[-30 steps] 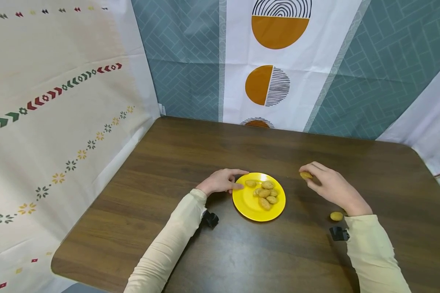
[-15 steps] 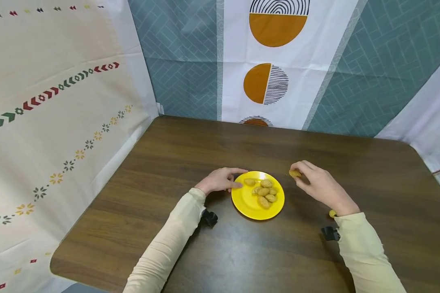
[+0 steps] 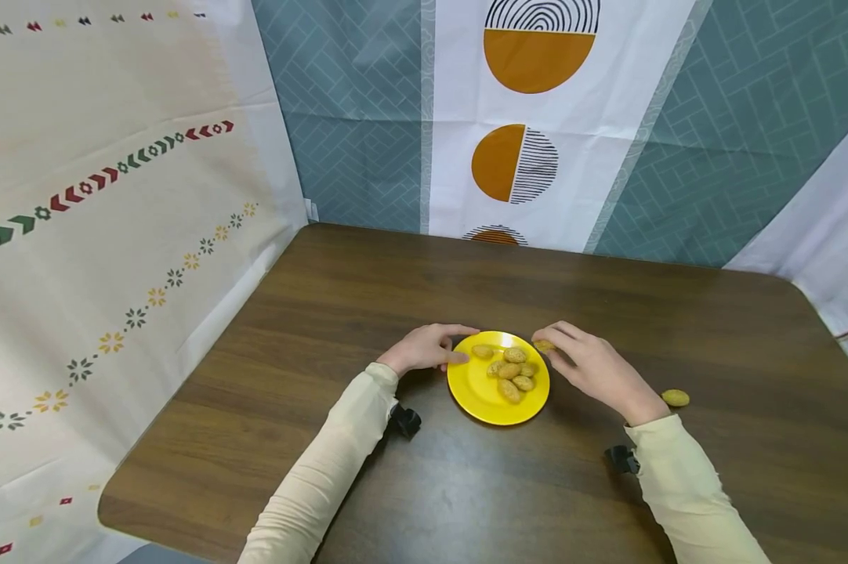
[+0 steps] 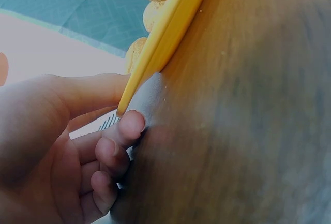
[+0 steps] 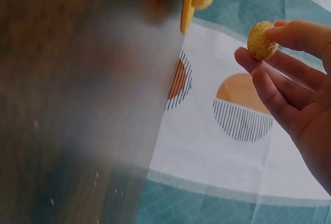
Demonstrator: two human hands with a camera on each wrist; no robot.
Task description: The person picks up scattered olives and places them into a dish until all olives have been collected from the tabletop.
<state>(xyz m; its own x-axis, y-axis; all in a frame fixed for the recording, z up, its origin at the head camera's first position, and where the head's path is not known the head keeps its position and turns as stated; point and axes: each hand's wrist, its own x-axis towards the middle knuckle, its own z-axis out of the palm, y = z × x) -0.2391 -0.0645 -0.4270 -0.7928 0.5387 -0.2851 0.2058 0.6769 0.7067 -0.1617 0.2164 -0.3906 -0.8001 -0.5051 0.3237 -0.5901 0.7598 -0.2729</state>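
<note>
My left hand (image 3: pixel 424 348) holds the left rim of a yellow plate (image 3: pixel 475 398). In the left wrist view the thumb lies over the plate's rim and the other fingers curl below it. Several yellow-brown ovals like small potatoes (image 3: pixel 509 370) lie on the plate. My right hand (image 3: pixel 596 366) pinches another small potato-like oval (image 5: pixel 262 41) between thumb and fingertips, at the plate's upper right edge in the head view. Its surface looks rough and wrinkled in the right wrist view.
One more potato-like oval (image 3: pixel 675 398) lies on the brown wooden table (image 3: pixel 367 274), right of my right wrist. Patterned cloths (image 3: pixel 353 157) hang behind the table and at both sides. A small black device (image 3: pixel 405 421) sits at each wrist.
My right hand has moved left with the pinched oval, from the right of the plate to its rim. The loose oval behind the wrist has come into full view. My left hand stays put.
</note>
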